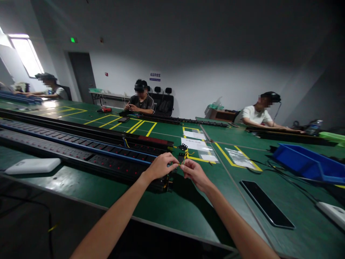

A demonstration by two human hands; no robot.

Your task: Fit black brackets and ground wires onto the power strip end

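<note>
At the right end of a long black power strip [113, 166] my two hands meet, fingertips almost touching. My left hand [161, 166] pinches a thin yellow-green wire [179, 164] between thumb and finger. From the other side my right hand [196, 174] closes its fingertips on the same wire. Just behind the fingers stands a small black bracket-like part [183, 154], partly covered by them. The strip's end, with some metal parts, lies below my left hand. Exactly where the wire ends is hidden by my fingers.
Right of my hands lie a dark-screened phone [266, 203], a blue bin [309, 163] and black cables. A white power bank [33, 165] sits at the left edge. Papers and plastic bags [239, 158] lie on the green table [172, 212]. Several people work across it.
</note>
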